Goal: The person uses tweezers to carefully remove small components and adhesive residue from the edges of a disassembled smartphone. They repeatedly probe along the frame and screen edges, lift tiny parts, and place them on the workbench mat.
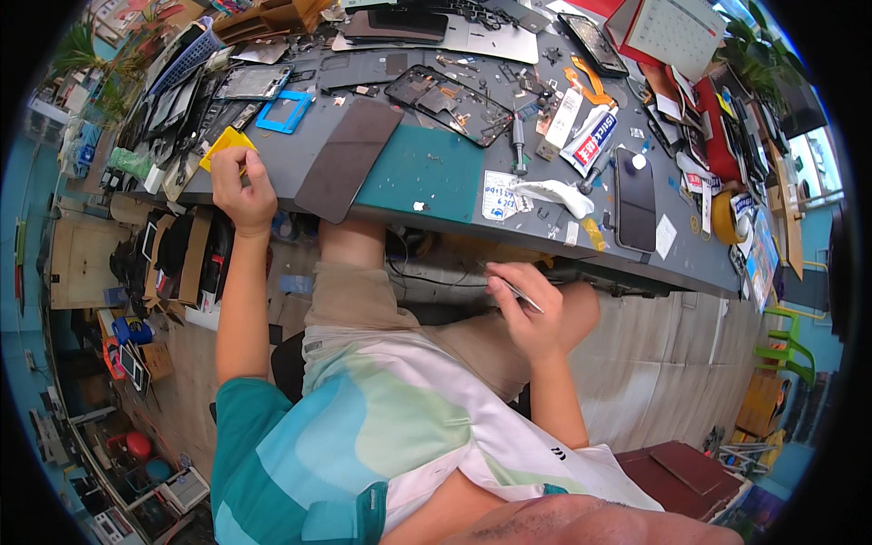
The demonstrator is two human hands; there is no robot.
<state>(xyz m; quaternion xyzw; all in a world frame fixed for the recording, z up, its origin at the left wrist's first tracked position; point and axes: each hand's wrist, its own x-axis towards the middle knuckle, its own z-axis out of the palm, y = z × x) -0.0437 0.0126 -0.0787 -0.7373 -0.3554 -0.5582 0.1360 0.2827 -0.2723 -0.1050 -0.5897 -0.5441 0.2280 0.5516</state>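
My left hand (243, 189) is raised at the front edge of the desk on the left, its fingers curled in. Whatever it may hold is hidden. Just beyond its fingertips is a yellow frame-like piece (225, 145); I cannot tell if they touch. My right hand (529, 309) is closed over my lap, in front of the desk, around slim metal tweezers (521, 294). Between the hands, a dark phone screen panel (348, 162) lies aslant, partly on a green work mat (425, 173) and jutting past the desk edge. Tiny bits dot the mat.
An opened phone housing (450, 102) lies behind the mat. Right of it are a screwdriver (519, 145), a glue tube (590, 138), a white box (559, 123) and a dark phone (635, 200). A blue frame (286, 112) and stacked phone parts crowd the left.
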